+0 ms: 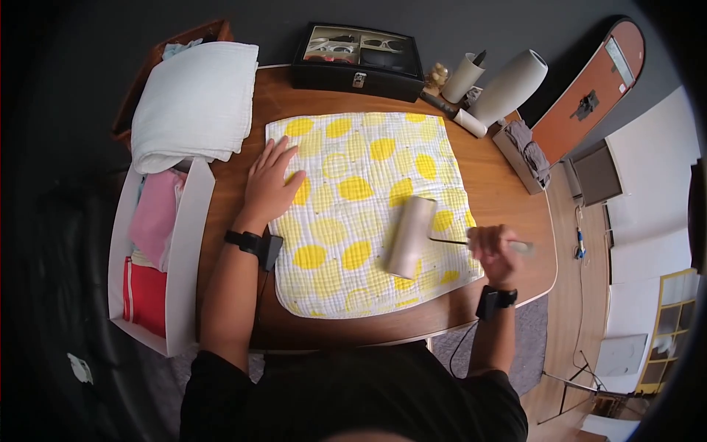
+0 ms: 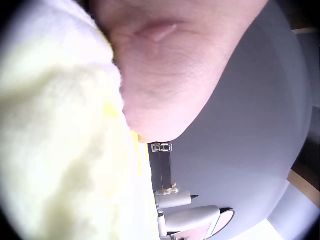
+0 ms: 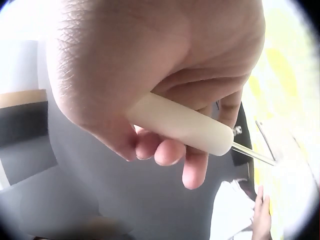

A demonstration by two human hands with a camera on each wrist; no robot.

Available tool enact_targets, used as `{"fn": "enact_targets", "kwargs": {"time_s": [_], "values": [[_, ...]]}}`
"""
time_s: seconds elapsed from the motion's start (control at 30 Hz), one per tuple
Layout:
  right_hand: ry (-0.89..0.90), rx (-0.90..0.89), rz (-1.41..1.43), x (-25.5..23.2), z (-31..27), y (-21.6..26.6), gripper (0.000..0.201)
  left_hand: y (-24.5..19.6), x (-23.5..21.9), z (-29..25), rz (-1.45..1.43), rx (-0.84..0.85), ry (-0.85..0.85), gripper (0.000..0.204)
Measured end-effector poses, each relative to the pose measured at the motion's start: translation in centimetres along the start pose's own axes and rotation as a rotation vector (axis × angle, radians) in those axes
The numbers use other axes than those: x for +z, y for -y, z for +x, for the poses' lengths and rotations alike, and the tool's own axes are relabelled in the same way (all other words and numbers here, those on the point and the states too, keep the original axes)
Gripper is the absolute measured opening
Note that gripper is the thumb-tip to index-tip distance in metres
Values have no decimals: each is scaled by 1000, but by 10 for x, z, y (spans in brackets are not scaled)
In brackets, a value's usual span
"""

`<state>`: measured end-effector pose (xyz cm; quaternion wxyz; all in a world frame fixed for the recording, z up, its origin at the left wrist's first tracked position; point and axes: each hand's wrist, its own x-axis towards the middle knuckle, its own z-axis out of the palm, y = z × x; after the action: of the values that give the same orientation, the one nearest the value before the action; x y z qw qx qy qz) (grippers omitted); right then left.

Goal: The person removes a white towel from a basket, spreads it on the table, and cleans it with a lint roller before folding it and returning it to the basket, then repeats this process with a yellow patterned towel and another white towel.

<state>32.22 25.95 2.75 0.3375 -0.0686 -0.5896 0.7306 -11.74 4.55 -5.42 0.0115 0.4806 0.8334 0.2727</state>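
A white cloth printed with yellow lemons [image 1: 333,254] lies spread on the wooden table. My left hand [image 1: 272,184] rests flat on its left edge, fingers pointing away from me; in the left wrist view the heel of that hand [image 2: 162,95] presses against the fabric. My right hand [image 1: 493,250] grips a lint roller [image 1: 409,239] over the right part of the cloth. Fingers wrap around its pale handle [image 3: 185,125] in the right wrist view, and a thin metal rod leads to the roll. The roll looks slightly blurred.
To the left stands a white box [image 1: 190,250] of folded clothes, with a folded white cloth [image 1: 199,99] behind it. A black glasses case [image 1: 359,79] sits at the back. Toward the back right are a white vase [image 1: 512,88], an orange-faced board [image 1: 589,96] and a small grey-filled box [image 1: 521,158].
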Motion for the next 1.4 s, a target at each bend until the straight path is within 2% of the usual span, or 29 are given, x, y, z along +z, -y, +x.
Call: {"fn": "enact_targets", "kwargs": {"time_s": [0.13, 0.17, 0.27, 0.37, 0.53, 0.6, 0.73, 0.87, 0.93, 1.03, 1.1, 1.13, 1.2, 1.23, 1.3, 1.33, 1.4], "values": [[117, 95, -26, 62, 34, -37, 30, 2, 3, 0, -4, 20, -9, 56], [201, 81, 50, 68, 41, -50, 24, 2, 2, 0, -5, 19, -8, 56], [295, 2, -2, 96, 58, -53, 33, 3, 3, 0, -14, 28, -10, 56], [283, 54, -48, 80, 57, -35, 38, 3, 3, 0, -20, 30, -6, 56], [87, 22, -77, 32, 22, 24, 46, 2, 4, -1, 0, 11, -8, 56], [41, -11, -146, 6, 2, 40, 41, 2, 3, 0, 8, 14, -11, 56], [-7, -27, -148, 0, -8, 60, 40, 2, 2, -1, 11, 8, -4, 56], [7, -53, -23, 10, 5, 29, 41, 0, 0, -1, 16, 3, 5, 57], [65, -25, 26, 49, 25, 10, 43, 1, 0, 0, 18, 5, 7, 57], [83, 12, 112, 88, 42, -45, 43, 3, 2, 0, 16, 15, 2, 57], [17, 64, 192, 121, 44, -78, 33, 3, 2, 0, 6, 22, -5, 57], [108, 35, 227, 126, 43, -94, 25, 4, 3, 0, -2, 29, -13, 57], [131, 26, 78, 149, 41, -89, 26, 6, 3, -1, -18, 46, -26, 57], [143, 35, 68, 145, 41, -85, 24, 6, 3, -1, -16, 47, -27, 57], [166, 54, 44, 124, 37, -69, 22, 6, 3, -1, -16, 48, -30, 57], [92, 77, 97, 113, 32, -57, 22, 6, 3, -1, -13, 44, -25, 57], [15, 12, 52, 85, 22, -32, 35, 6, 4, -1, -10, 28, -21, 57]]}}
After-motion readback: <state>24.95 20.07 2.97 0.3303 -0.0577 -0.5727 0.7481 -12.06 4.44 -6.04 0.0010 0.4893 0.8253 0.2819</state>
